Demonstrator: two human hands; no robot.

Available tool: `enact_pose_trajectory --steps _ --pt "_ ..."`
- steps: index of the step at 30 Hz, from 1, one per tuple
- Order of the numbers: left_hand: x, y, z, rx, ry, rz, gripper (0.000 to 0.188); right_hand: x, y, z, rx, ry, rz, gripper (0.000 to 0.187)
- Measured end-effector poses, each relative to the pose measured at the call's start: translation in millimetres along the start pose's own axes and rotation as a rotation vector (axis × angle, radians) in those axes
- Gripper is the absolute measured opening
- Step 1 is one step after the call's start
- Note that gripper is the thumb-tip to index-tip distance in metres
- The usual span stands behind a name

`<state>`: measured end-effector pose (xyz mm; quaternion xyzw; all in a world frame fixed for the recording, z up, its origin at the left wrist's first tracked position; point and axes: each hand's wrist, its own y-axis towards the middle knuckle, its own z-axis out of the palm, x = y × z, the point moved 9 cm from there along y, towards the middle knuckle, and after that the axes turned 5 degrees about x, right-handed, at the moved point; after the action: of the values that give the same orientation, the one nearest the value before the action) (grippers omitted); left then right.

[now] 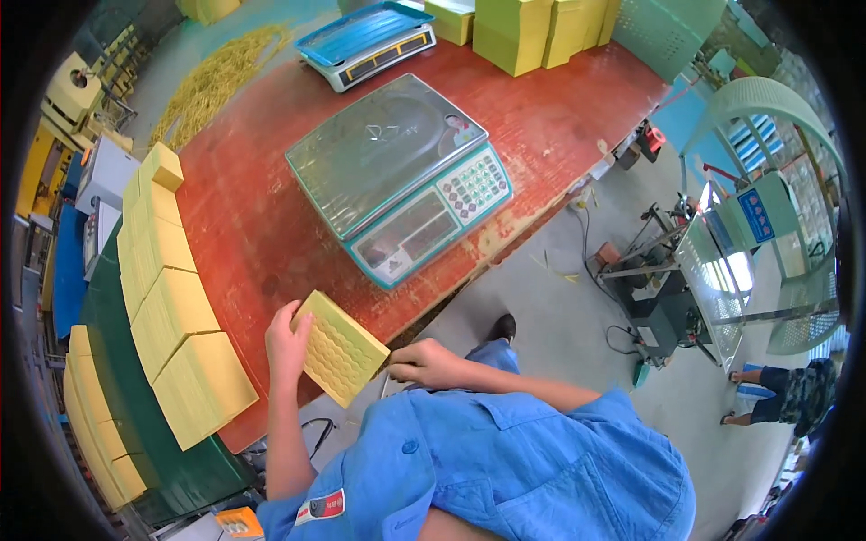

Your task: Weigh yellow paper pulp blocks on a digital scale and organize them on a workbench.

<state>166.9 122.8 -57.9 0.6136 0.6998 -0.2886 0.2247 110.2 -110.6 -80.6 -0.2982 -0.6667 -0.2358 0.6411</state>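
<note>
A thick stack of yellow paper (345,350), its top sheet marked with rows of rounded shapes, is tilted over the near edge of the red table (244,225). My left hand (290,338) grips its left side, the fingers spread along the edge. At the stack's right corner my right hand (426,363) is closed, fingers curled against it; something small and dark shows by the fingertips, too little to name. Beyond the stack lies a digital scale (388,153) with a flat metal pan, a keypad and a display, with nothing large on the pan.
Yellow paper stacks (176,316) line the table's left side, with more stacks (99,424) on a green surface beyond. At the back stand a blue-trayed scale (365,41) and tall yellow stacks (510,36). A green plastic chair (767,207) and metal equipment are at right; another person (785,392) stands there.
</note>
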Motion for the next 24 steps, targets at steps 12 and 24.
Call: enact_pose_trajectory --steps 12,24 --pt "60.4 -149.0 39.2 0.009 -0.041 -0.147 0.037 -70.9 0.4 14.3 -0.081 0.663 0.325 0.053" --pt "59.7 -170.9 116.1 0.091 -1.63 -0.508 0.048 -50.2 -7.9 31.7 0.009 0.686 0.446 0.06"
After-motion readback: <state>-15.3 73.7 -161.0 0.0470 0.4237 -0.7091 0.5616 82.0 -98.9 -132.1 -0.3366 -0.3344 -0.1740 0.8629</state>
